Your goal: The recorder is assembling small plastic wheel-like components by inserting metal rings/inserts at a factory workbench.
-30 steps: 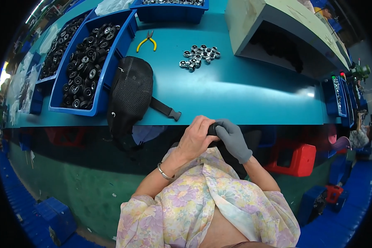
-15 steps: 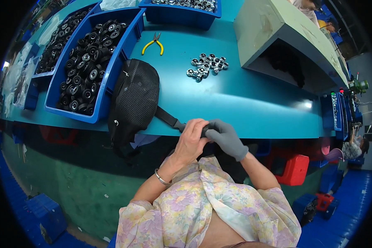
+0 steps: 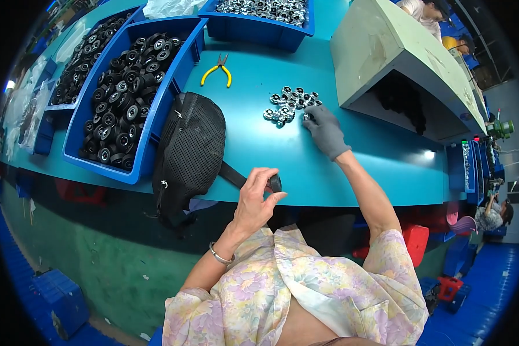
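Observation:
My bare left hand (image 3: 254,199) holds a black wheel (image 3: 276,183) between thumb and fingers, over the near edge of the table. In a grey glove, my right hand (image 3: 327,131) reaches to the right side of a small pile of shiny metal parts (image 3: 287,102). Its thumb and fingertips are closed around one metal part (image 3: 306,116) at the pile's edge. A black mesh bag (image 3: 192,144) lies left of my left hand, and its strap (image 3: 231,173) runs toward that hand.
Blue bins of black wheels (image 3: 121,98) stand at the left, and a blue bin of metal parts (image 3: 259,29) at the back. Yellow-handled pliers (image 3: 218,70) lie between them. A pale open-fronted box (image 3: 380,52) stands at the right. Other people are beyond.
My right hand has left my left hand and moved forward to the metal parts. My left hand stays near the table edge, and the black wheel in it now shows plainly.

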`<move>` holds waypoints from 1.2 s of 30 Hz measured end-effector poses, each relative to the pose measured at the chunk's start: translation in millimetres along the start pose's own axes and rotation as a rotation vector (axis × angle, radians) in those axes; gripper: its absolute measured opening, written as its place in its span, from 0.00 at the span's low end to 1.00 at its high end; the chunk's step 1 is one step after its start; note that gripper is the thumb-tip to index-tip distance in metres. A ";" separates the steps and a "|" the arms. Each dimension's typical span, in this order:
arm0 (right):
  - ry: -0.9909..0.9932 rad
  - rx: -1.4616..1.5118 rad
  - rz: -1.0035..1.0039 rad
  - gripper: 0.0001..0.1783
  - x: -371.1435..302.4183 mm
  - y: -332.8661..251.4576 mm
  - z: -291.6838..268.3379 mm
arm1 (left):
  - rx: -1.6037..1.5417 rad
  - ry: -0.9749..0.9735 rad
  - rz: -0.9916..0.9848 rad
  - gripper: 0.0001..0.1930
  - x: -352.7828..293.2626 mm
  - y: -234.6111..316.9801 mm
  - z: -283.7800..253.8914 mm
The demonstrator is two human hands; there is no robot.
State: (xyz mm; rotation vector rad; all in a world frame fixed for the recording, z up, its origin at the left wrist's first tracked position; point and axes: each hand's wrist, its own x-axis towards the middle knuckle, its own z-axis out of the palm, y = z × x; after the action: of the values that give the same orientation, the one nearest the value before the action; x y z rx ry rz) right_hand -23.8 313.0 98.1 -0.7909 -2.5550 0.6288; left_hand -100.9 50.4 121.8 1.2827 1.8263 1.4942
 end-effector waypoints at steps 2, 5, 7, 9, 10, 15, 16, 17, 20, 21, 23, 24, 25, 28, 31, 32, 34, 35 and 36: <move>-0.004 0.065 -0.004 0.16 -11.4 -4.8 -3.8 | -0.050 0.013 -0.058 0.22 1.4 -0.6 -0.1; -0.130 0.875 0.392 0.16 -36.1 -19.5 -24.6 | -0.154 0.006 -0.094 0.23 7.6 2.9 -0.2; -0.146 1.026 0.394 0.15 -52.5 -31.3 -31.9 | -0.236 -0.025 -0.129 0.24 10.4 3.8 2.0; -0.156 1.231 0.405 0.15 -67.1 -42.9 -36.4 | -0.325 -0.069 -0.161 0.25 14.4 7.9 4.1; -0.155 1.235 0.413 0.15 -73.4 -50.5 -39.9 | -0.365 -0.082 -0.160 0.27 15.9 8.6 5.2; -0.169 1.336 0.415 0.16 -102.6 -69.0 -51.1 | -0.670 -0.081 -0.202 0.27 12.1 13.1 15.9; -0.180 1.338 0.407 0.17 -107.2 -71.6 -54.3 | -0.676 -0.096 -0.208 0.25 10.2 13.8 16.1; -0.176 1.339 0.405 0.17 -111.6 -74.5 -55.5 | -0.674 -0.098 -0.205 0.25 7.3 15.4 15.6; -0.166 1.390 0.350 0.17 -122.8 -84.7 -58.5 | -0.706 -0.152 -0.204 0.24 -0.3 20.4 15.5; -0.160 1.366 0.327 0.18 -126.4 -87.9 -60.8 | -0.733 -0.161 -0.202 0.24 -2.6 21.7 17.0; -0.150 1.346 0.303 0.18 -134.1 -92.4 -63.7 | -0.755 -0.173 -0.199 0.24 -7.1 26.5 19.4; -0.152 1.293 0.309 0.18 -137.6 -93.8 -64.6 | -0.771 -0.167 -0.180 0.24 -8.5 30.4 20.6; -0.151 1.240 0.316 0.18 -141.4 -95.2 -65.8 | -0.787 -0.163 -0.161 0.23 -10.0 33.2 21.4; -0.112 1.393 0.348 0.18 -151.4 -104.3 -68.9 | -0.836 -0.174 -0.172 0.23 -15.3 35.8 22.2; -0.113 1.530 0.343 0.17 -165.9 -98.1 -65.8 | -0.837 -0.201 -0.223 0.24 -18.6 38.6 20.5; -0.106 1.535 0.345 0.17 -170.3 -97.1 -66.1 | -0.832 -0.207 -0.226 0.24 -19.4 39.4 20.9; -0.094 1.570 0.355 0.17 -177.8 -95.5 -66.6 | -0.875 -0.237 -0.276 0.25 -20.2 41.0 22.5; -0.086 1.575 0.355 0.17 -180.4 -96.1 -66.3 | -0.870 -0.244 -0.278 0.25 -20.9 41.5 23.7; -0.047 1.415 0.348 0.16 -182.5 -97.4 -65.9 | -0.861 -0.245 -0.272 0.25 -22.0 41.7 25.0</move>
State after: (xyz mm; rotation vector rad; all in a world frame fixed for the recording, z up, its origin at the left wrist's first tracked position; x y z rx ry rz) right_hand 106.0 150.6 160.8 -0.6030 -1.3307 2.1360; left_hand -55.0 43.3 148.3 0.7082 0.9508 1.5996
